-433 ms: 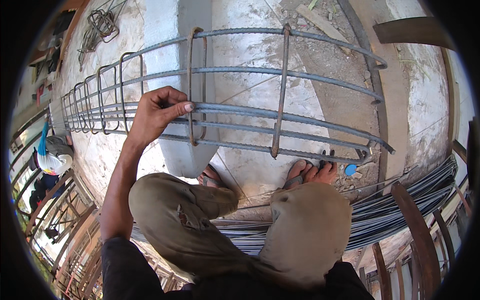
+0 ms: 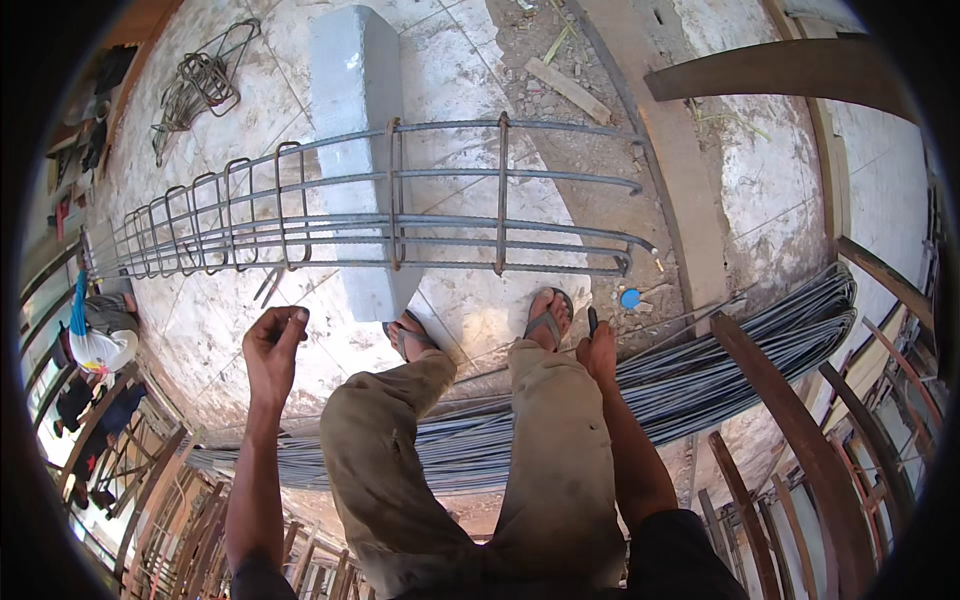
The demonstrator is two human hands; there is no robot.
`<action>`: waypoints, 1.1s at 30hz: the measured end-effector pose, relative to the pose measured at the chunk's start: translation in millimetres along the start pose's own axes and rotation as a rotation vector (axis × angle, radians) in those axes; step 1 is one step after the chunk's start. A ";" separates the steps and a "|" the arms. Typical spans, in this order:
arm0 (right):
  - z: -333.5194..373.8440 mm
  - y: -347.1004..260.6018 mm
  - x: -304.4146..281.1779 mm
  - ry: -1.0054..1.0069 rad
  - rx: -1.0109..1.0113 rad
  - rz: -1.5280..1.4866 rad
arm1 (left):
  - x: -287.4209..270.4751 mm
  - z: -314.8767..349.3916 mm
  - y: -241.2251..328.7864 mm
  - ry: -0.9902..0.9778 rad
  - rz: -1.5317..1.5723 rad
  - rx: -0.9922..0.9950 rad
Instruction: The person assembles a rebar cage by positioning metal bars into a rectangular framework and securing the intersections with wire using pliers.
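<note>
At the far left, a co-worker [image 2: 100, 345] is shown small and bent by the lens, with details hard to make out. Nearer, the left hand [image 2: 272, 350] is held with its fingers curled loosely closed against the thumb. Just beyond them a dark forked object [image 2: 268, 285] is seen, its kind unclear. Farther off, the rebar cage [image 2: 395, 174] is stretched from left to right over a pale grey block [image 2: 340, 110], apart from the fingers of both hands; its left end is crowded into thin, barely separable bars, and whether the block is touched by it cannot be told. To the right, near the knee, a slim dark object [image 2: 592, 322] is gripped in the right hand [image 2: 598, 354], most of it covered by the fingers. The bundled steel rods [image 2: 690, 375] are partly hidden by the legs and right forearm
</note>
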State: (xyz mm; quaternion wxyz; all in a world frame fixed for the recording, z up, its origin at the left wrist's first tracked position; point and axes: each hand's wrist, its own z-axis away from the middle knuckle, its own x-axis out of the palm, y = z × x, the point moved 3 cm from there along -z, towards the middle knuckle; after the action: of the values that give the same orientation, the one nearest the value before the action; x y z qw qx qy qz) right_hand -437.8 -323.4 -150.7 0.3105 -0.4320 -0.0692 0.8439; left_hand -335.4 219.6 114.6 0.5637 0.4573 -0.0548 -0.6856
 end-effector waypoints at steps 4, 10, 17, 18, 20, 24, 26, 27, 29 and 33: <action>96.8 -5.2 -65.0 -0.136 0.226 -0.063 | -22.8 106.2 -15.2 -0.043 0.002 -0.216; 198.1 52.8 -143.1 -0.282 0.298 -0.088 | -39.3 258.1 -12.4 -0.210 -0.079 -0.392; 208.2 -40.2 -275.3 -1.029 0.779 -0.155 | -24.9 311.0 -7.8 -0.218 0.079 -0.449; 206.6 -43.4 -284.2 -1.041 0.803 -0.121 | -22.3 307.8 -4.8 -0.223 0.099 -0.462; 195.9 -51.4 -292.9 -1.059 0.782 -0.018 | -19.2 299.0 7.0 -0.195 0.172 -0.458; 182.9 -68.3 -302.8 -0.997 0.821 0.025 | -20.9 277.1 6.4 -0.168 0.230 -0.490; 167.9 -101.3 -301.2 -0.863 0.694 -0.005 | -25.9 263.8 15.5 -0.179 0.269 -0.530; 158.6 -118.8 -299.1 -0.740 0.605 0.035 | -26.5 257.8 14.1 -0.178 0.316 -0.547; 147.7 -97.8 -292.4 -0.607 0.483 0.100 | -33.6 252.0 20.3 -0.207 0.367 -0.570; 115.1 -138.9 -291.2 -0.430 0.349 0.214 | -53.7 236.1 22.0 -0.207 0.382 -0.616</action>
State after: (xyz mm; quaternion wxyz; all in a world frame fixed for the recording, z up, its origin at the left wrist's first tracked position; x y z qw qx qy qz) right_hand -335.8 -365.3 173.6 0.2675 -0.1881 0.0585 0.9432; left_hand -485.0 151.9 293.9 0.7840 0.1761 0.0132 -0.5951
